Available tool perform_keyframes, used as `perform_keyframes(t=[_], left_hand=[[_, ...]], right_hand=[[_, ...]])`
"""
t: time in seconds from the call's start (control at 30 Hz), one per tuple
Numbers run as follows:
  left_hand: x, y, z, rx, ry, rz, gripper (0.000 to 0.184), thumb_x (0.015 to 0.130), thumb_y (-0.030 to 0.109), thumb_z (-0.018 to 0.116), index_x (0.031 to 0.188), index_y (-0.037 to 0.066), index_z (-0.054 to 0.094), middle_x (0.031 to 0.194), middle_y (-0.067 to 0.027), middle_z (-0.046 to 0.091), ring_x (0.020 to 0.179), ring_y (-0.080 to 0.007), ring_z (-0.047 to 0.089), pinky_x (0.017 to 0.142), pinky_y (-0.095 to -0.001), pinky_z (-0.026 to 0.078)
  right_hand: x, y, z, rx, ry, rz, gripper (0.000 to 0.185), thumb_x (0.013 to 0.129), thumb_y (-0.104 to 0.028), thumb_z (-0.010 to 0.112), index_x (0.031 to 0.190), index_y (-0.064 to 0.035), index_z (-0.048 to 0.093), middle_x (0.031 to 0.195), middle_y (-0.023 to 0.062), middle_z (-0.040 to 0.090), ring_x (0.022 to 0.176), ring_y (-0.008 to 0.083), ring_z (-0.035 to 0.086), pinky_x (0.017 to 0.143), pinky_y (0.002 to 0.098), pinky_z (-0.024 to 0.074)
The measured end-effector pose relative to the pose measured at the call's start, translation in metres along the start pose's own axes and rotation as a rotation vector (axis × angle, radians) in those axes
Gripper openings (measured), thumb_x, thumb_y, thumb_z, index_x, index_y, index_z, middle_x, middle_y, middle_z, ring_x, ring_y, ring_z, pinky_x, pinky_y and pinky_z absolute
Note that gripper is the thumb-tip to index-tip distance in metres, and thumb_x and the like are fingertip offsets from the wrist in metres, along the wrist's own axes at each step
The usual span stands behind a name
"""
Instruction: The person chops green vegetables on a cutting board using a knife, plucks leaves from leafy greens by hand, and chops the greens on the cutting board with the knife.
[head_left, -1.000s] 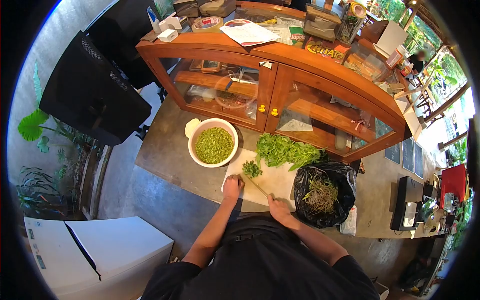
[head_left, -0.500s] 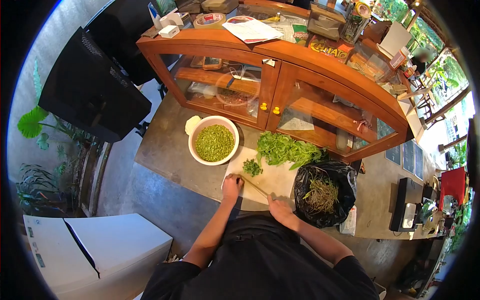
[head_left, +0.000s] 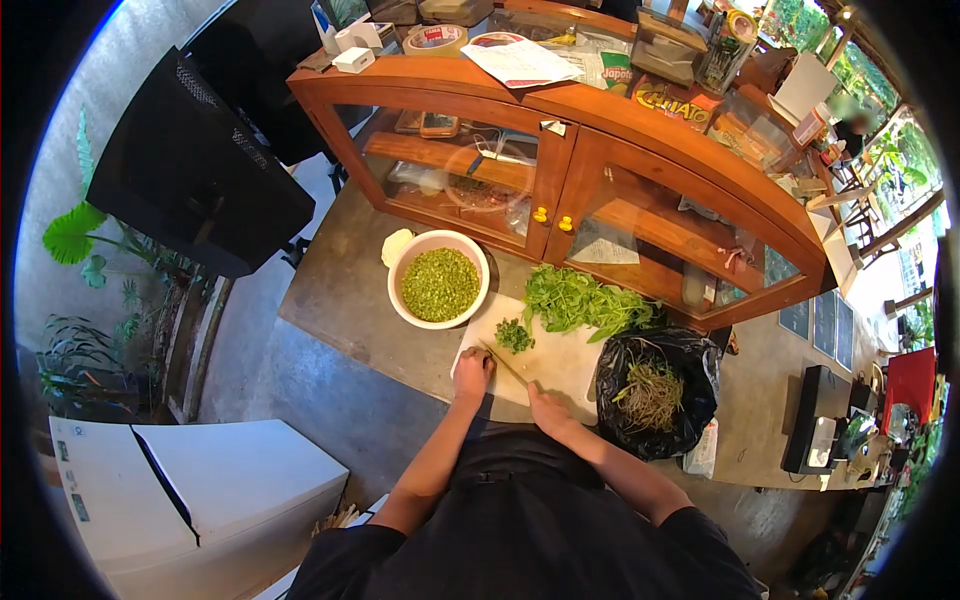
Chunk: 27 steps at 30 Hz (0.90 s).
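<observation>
Grey-brown in tone, the counter runs across the middle, in front of the person. A wooden cabinet with two glass doors stands along its far side, papers and boxes crowding its top. A white fridge is at the lower left, and a black speaker at the upper left. On the counter, a black plastic bag lies open at the right edge of the pale cutting board, with a tangle of roots in it. Leafy greens spread over the board's far edge. A bowl of chopped green pieces sits just beyond the board's left corner. The two hands are apart: the right hand is closed around the handle of the knife, which slants over the board towards the left hand. That one is curled at the board's left edge, near the blade's tip; whether it grips anything cannot be told. Beyond the blade, on the board, is a small chopped heap.
</observation>
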<state>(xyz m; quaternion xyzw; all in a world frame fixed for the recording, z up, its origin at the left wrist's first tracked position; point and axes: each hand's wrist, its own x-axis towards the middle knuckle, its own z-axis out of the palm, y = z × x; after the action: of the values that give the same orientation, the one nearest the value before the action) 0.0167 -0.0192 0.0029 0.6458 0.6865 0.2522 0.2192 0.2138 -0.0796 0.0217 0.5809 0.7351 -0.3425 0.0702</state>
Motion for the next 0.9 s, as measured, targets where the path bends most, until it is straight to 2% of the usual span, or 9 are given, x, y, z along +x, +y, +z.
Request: perform_keyframes(t=[0.13,0.2,0.4,0.7,0.9], left_hand=[[-0.001,0.003,-0.006,-0.013,0.001,0.020,0.016,0.075,0.008,0.069,0.090,0.002,0.071,0.091,-0.0160,0.064,0.088,-0.0349,0.061,0.079,-0.0419,0.052],[-0.003,0.002,-0.005,0.016,-0.001,0.103,0.018,0.074,0.010,0.070,0.090,0.002,0.072,0.093,-0.0152,0.064,0.091,-0.0343,0.060,0.080,-0.0417,0.052],[-0.009,0.010,-0.009,0.137,-0.009,0.159,0.017,0.076,0.012,0.068,0.089,0.003,0.073,0.096,-0.0132,0.063,0.093,-0.0316,0.058,0.083,-0.0402,0.051],[-0.009,-0.003,0.003,0.022,0.020,0.053,0.017,0.079,0.012,0.065,0.092,0.004,0.071,0.090,-0.0150,0.065,0.092,-0.0340,0.060,0.082,-0.0419,0.051],[-0.011,-0.005,0.003,0.004,0.021,0.069,0.016,0.079,0.012,0.066,0.092,0.004,0.071,0.095,-0.0156,0.064,0.094,-0.0347,0.060,0.081,-0.0430,0.051]], right_hand=[[-0.016,0.014,0.000,-0.004,-0.006,0.006,0.022,0.092,-0.008,0.036,0.113,-0.0021,0.042,0.088,0.0278,0.065,0.087,0.0456,0.064,0.077,0.0533,0.0498],[-0.021,0.017,-0.001,-0.012,-0.012,0.013,0.022,0.092,-0.008,0.037,0.112,-0.0021,0.042,0.087,0.0272,0.066,0.087,0.0452,0.064,0.076,0.0531,0.0500],[-0.012,0.006,-0.005,-0.064,0.053,-0.041,0.019,0.091,-0.007,0.039,0.109,-0.0014,0.043,0.083,0.0254,0.066,0.082,0.0428,0.066,0.072,0.0514,0.0519],[0.004,0.002,-0.011,-0.109,0.121,-0.097,0.017,0.092,-0.007,0.041,0.108,-0.0003,0.042,0.083,0.0250,0.066,0.081,0.0412,0.067,0.071,0.0506,0.0530],[-0.001,0.004,-0.016,-0.109,0.081,-0.050,0.020,0.092,-0.008,0.041,0.111,-0.0003,0.043,0.083,0.0250,0.066,0.082,0.0418,0.067,0.071,0.0509,0.0532]])
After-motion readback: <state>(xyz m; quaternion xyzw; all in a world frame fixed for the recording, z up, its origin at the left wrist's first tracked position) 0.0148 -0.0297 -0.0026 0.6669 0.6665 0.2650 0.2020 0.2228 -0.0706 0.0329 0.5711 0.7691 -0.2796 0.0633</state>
